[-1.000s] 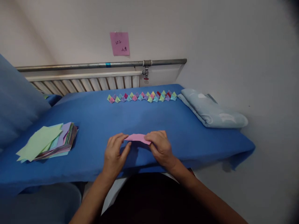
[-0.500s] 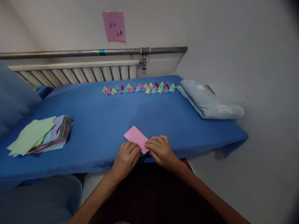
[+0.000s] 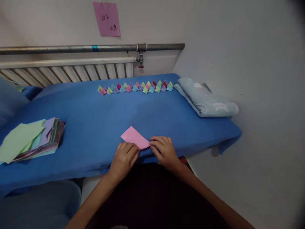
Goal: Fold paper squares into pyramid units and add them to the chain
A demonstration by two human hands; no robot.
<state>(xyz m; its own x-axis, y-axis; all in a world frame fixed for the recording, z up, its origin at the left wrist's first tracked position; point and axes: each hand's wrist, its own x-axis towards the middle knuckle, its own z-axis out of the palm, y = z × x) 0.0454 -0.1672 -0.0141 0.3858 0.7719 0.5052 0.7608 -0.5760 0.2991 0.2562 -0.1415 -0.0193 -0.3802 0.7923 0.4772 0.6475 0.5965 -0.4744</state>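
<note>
A pink sheet of paper (image 3: 135,136), longer than it is wide, is held at the front edge of the blue-covered table (image 3: 95,111). My left hand (image 3: 125,157) pinches its near edge, with the fingertips over the paper. At its right corner, my right hand (image 3: 164,151) grips the paper between thumb and fingers. The near edge curves up slightly between the two hands, while the far left corner points away from me. The thumbs are mostly hidden.
A stack of coloured paper (image 3: 33,138) lies on the left. Along the back runs a zigzag row of folded paper pieces (image 3: 134,87). A folded light-blue blanket (image 3: 207,98) lies at the right. Behind the table are a radiator (image 3: 78,71) and a metal pipe (image 3: 111,48).
The right corner of the pink paper has come up and its near edge now bends. My right hand has moved slightly apart from the left. The whole view has shifted a little.
</note>
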